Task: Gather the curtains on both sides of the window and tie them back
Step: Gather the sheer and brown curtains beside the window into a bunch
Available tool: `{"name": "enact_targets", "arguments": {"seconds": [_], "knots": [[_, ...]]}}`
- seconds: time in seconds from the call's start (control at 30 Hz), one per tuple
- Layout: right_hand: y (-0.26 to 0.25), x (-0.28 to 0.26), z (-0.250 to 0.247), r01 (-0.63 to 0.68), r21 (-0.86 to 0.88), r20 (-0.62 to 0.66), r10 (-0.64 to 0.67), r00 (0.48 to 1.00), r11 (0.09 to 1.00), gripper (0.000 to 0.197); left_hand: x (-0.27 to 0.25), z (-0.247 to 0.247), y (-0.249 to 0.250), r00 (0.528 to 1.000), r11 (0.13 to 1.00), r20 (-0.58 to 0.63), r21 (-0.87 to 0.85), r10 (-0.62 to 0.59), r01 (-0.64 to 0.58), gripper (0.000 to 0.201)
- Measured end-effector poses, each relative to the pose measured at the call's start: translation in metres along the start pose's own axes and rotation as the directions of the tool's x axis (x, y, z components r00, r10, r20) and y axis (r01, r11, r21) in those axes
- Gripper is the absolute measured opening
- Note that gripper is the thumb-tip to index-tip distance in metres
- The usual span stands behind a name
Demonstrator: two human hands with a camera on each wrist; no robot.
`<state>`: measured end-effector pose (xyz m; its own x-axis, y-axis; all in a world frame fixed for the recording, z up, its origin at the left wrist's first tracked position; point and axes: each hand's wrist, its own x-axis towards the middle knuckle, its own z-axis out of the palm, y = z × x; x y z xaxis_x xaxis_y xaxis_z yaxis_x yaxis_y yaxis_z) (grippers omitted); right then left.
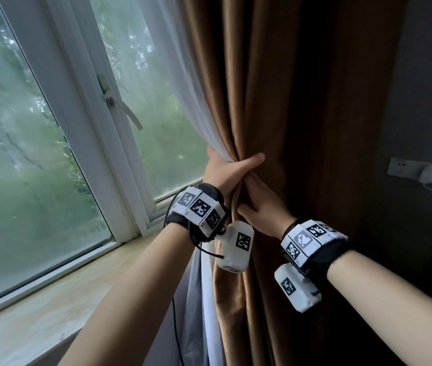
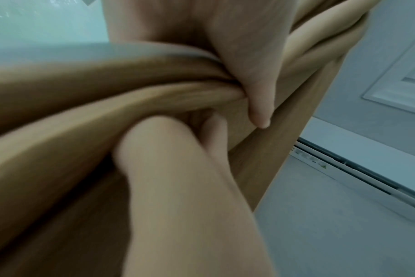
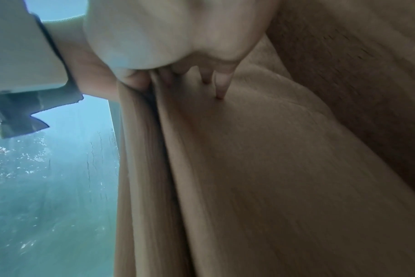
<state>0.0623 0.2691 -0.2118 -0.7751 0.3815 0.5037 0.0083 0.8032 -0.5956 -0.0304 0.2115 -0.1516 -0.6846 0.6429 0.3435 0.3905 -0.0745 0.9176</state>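
A brown curtain (image 1: 275,88) hangs at the right side of the window, with a white sheer curtain (image 1: 183,83) behind its left edge. My left hand (image 1: 236,165) grips both, bunched together, its thumb lying across the front of the brown folds. Just below, my right hand (image 1: 257,203) holds brown folds, its fingers sunk into the cloth. In the left wrist view my left hand (image 2: 239,65) squeezes the gathered curtain (image 2: 83,97). In the right wrist view my right hand (image 3: 190,75) has folds of the curtain (image 3: 249,168) between thumb and fingers. No tie-back is in view.
The window pane (image 1: 24,154) has a white handle (image 1: 122,107) on its frame. A pale sill (image 1: 51,299) runs below it. A wall socket with a plug (image 1: 418,171) sits on the dark wall at right. An air conditioner (image 2: 367,178) is high on the wall.
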Motion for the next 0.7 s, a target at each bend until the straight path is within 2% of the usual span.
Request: {"name": "enact_targets", "arguments": {"seconds": [0.13, 0.23, 0.33, 0.43, 0.53, 0.63, 0.7], "knots": [[0.009, 0.002, -0.009, 0.035, -0.016, 0.161, -0.032, 0.986, 0.999, 0.083, 0.008, 0.004, -0.004, 0.986, 0.999, -0.167, -0.022, -0.026, 0.023, 0.084], [0.023, 0.004, -0.014, 0.089, -0.041, 0.231, -0.077, 0.970, 0.995, 0.072, 0.013, 0.010, -0.004, 0.965, 0.999, -0.262, -0.023, -0.028, 0.023, 0.075], [0.043, 0.012, -0.020, 0.157, -0.068, 0.272, -0.133, 0.953, 0.985, 0.071, 0.019, 0.022, -0.005, 0.927, 0.999, -0.371, 0.002, -0.048, 0.053, 0.059], [0.062, 0.021, -0.026, 0.195, 0.047, 0.271, -0.200, 0.941, 0.980, 0.070, 0.023, 0.034, -0.002, 0.885, 0.997, -0.461, 0.012, -0.067, 0.081, 0.055], [0.078, 0.030, -0.035, 0.257, 0.127, 0.276, -0.283, 0.918, 0.958, 0.065, 0.025, 0.045, 0.002, 0.845, 0.993, -0.526, 0.007, -0.096, 0.118, 0.061], [0.090, 0.040, -0.044, 0.282, 0.113, 0.261, -0.302, 0.917, 0.953, 0.055, 0.027, 0.050, 0.006, 0.800, 0.989, -0.586, -0.018, -0.128, 0.145, 0.064], [0.094, 0.043, -0.054, 0.286, 0.078, 0.175, -0.296, 0.939, 0.955, 0.047, 0.029, 0.052, 0.007, 0.780, 0.985, -0.608, -0.031, -0.151, 0.167, 0.060]]}}
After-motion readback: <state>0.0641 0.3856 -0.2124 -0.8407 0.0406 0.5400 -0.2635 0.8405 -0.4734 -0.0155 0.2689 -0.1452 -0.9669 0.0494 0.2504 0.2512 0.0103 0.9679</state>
